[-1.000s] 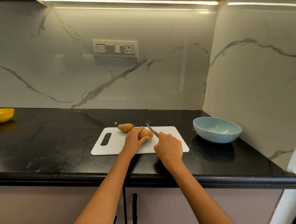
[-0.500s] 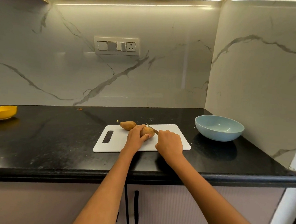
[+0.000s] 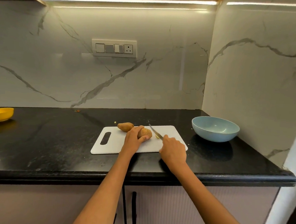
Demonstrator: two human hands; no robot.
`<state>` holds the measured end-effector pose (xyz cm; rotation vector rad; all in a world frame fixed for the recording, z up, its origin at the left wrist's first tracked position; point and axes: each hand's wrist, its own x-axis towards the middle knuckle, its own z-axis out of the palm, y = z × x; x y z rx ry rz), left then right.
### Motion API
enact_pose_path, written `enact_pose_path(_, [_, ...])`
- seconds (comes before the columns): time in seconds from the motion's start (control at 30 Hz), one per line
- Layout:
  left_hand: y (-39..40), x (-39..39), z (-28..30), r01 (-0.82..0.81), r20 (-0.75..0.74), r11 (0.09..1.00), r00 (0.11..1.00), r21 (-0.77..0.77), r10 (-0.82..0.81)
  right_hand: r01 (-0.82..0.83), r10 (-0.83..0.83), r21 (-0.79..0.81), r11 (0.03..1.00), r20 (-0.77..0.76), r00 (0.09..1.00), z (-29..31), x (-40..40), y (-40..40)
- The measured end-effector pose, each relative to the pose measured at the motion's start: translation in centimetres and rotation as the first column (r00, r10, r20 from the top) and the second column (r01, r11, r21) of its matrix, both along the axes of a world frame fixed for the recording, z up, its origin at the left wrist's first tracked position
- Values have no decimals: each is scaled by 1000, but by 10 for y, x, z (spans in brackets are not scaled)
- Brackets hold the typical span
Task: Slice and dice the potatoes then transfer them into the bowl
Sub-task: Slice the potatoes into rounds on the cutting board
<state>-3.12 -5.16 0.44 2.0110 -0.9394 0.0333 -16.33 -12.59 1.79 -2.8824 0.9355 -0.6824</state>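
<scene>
On the white cutting board, a potato is gripped by the left hand, while a knife is clasped in the right hand, its blade just beside the potato's end. Slicing has barely started; a steady downward cut is judged next. A second potato waits behind. The blue bowl sits unobstructed to the right, a yellow bowl far left.

Two potatoes are lying on the board: one under the left-hand fingers, one just beyond them. One knife is projecting from the right-hand fingers. One cutting board is sitting beneath both. Two bowls are standing on the desk: one blue right of the fingers, one yellow far left.
</scene>
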Motion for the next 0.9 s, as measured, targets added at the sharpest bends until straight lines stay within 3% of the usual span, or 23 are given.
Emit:
enact_pose_path(0.1, [-1,0,0,-10,-3,1000,1000,2,10,58,-75,179,982,87,993,8,2,-8])
enact_pose_path(0.23, [0,0,0,-25,-9,1000,1000,-18,25,-12,-46,426,905,127,991,26,15,-10])
enact_pose_path(0.47, [1,0,1,-19,-17,999,1000,-43,18,13,1,323,946,-43,999,28,15,2])
enact_pose_path(0.9, [0,-2,2,-27,-33,999,999,-42,26,32,-22,113,993,-92,996,26,15,13])
